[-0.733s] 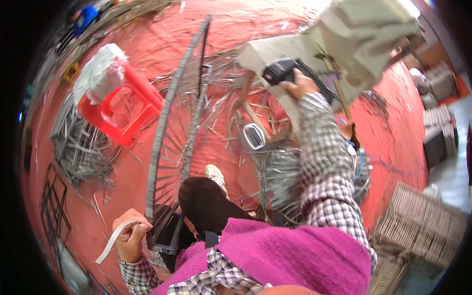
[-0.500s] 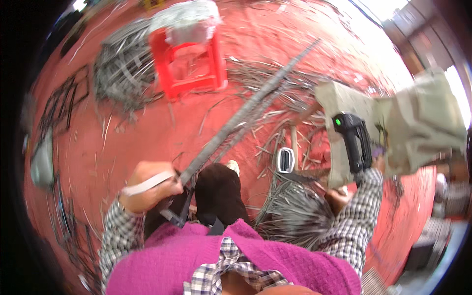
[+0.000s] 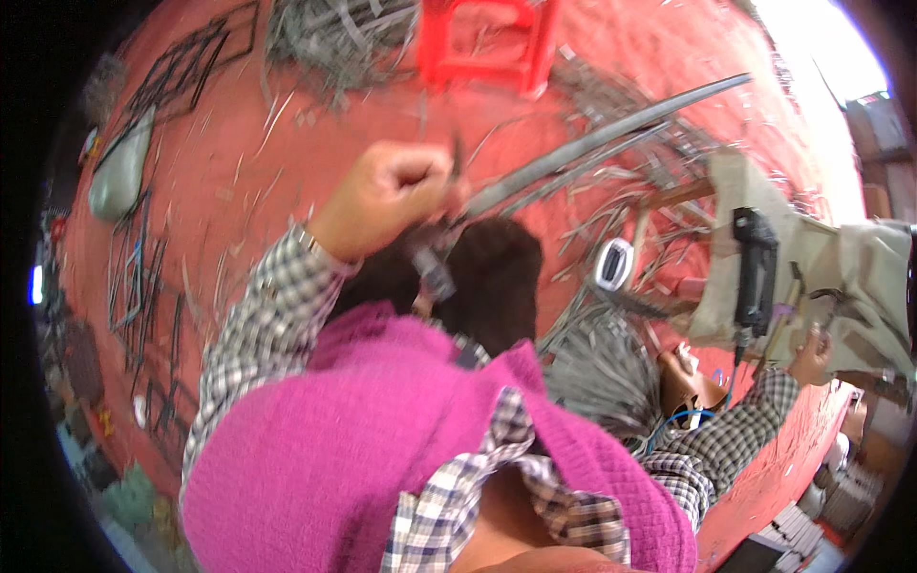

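My left hand (image 3: 387,196) is closed in a fist at the near end of a long grey bar (image 3: 592,143), which slants up to the right. A thin dark piece (image 3: 457,153) sticks up beside the fingers, too blurred to name. Below this fist, a small grey block-like part (image 3: 433,272) shows over my dark trousers. At the far right, my right hand (image 3: 812,358) reaches to the cloth-draped stand (image 3: 721,248), by some slim tools; its fingers are not clear. A black handheld power tool (image 3: 755,272) lies on that cloth, apart from the hand.
A bundle of grey strips (image 3: 607,368) stands at my right, with a white oval object (image 3: 613,265) just beyond. Farther off are a red plastic stool (image 3: 482,43), a grey strip heap (image 3: 344,43) and black metal frames (image 3: 196,72). Loose strips litter the red floor.
My right hand has let go of the black power tool, now on the cloth, and moved to the right. My left hand has risen with the bar's end; the pale strip across it no longer shows.
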A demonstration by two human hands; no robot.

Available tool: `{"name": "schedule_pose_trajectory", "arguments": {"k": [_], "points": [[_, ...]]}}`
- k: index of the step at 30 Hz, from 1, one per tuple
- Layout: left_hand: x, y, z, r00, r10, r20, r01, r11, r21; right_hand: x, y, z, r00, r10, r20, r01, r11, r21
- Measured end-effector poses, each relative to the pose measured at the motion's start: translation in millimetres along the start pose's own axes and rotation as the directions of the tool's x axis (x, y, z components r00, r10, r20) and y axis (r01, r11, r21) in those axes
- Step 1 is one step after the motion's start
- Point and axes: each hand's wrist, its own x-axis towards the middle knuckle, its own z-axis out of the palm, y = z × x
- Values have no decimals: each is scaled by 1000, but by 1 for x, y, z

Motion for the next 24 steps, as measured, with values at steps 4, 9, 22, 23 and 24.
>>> {"name": "schedule_pose_trajectory", "arguments": {"k": [4, 9, 22, 23, 24], "points": [[34, -6, 6, 994, -109, 6, 109, 990, -89, -94, -76, 35, 808, 122, 576, -81, 992, -97], [18, -13, 13, 998, -63, -26, 61, 994, -87, -289, -148, 72, -78, 215, 974, 24, 977, -214], [-9, -22, 7, 995, 83, -61, -95, 967, -235, -341, -241, 128, 399, -558, 728, 658, 727, 196], [-9, -23, 7, 995, 67, -68, -82, 966, -245, -341, -249, 130, 388, -574, 721, 689, 700, 187], [-9, -24, 7, 995, 62, -75, -80, 962, -262, -341, -255, 131, 369, -579, 727, 707, 683, 185]]}}
